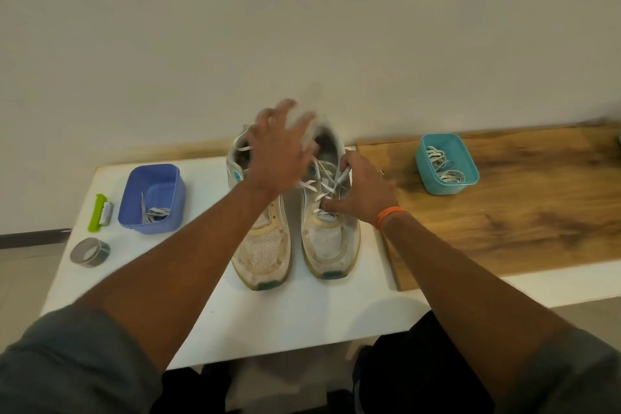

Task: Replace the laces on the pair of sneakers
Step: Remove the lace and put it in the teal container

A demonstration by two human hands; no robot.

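While lace [324, 190] half-threaded in sneaker right of centre [331, 228] | right hand [361, 193] pinching lace tip, steadying the eyelets | left hand [279, 148] raised, fingers wide, blurred, holding nothing | second sneaker [262, 239] alongside, touching | purple tub [153, 198] left for laces | teal tub [445, 163] right with coiled laces

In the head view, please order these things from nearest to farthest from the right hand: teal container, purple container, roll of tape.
From the right hand:
1. Teal container, on the wooden board to its right.
2. Purple container, on the white table, left of the sneakers.
3. Roll of tape, at the table's left edge, nearer the person.
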